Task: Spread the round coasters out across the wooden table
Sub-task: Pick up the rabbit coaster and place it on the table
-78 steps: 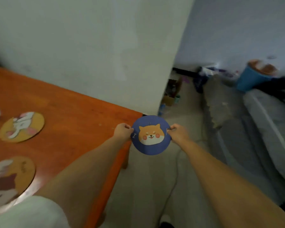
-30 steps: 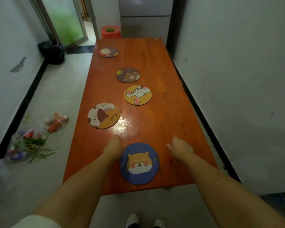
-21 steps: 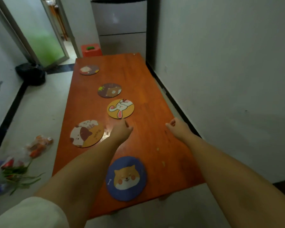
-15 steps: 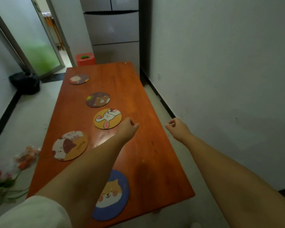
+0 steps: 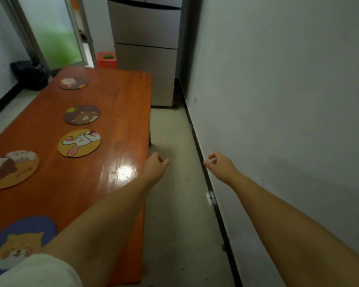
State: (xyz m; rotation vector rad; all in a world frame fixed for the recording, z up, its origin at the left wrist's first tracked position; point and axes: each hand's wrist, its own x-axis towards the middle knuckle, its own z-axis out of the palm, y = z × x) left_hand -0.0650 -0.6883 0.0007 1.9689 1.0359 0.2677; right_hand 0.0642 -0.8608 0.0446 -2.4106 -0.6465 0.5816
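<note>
Head camera looks down at five coasters lying flat and apart in a row along the wooden table [image 5: 116, 129]: the blue dog coaster [image 5: 19, 243] nearest, then a cat coaster [image 5: 10, 168], a rabbit coaster [image 5: 79, 142], a bear coaster [image 5: 81, 114] and a far coaster [image 5: 73, 83]. Left hand [image 5: 154, 165] and right hand [image 5: 221, 164] hang over the floor [image 5: 174, 224] beside the table, fingers loosely curled, holding nothing.

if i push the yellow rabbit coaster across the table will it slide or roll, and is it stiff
The rabbit coaster lies flat and looks thin, so it would likely slide, not roll. The table shows a glossy sheen, so it probably slips easily. Its even round edge hints at a fairly stiff, light disc, though I can't confirm the material.
</note>
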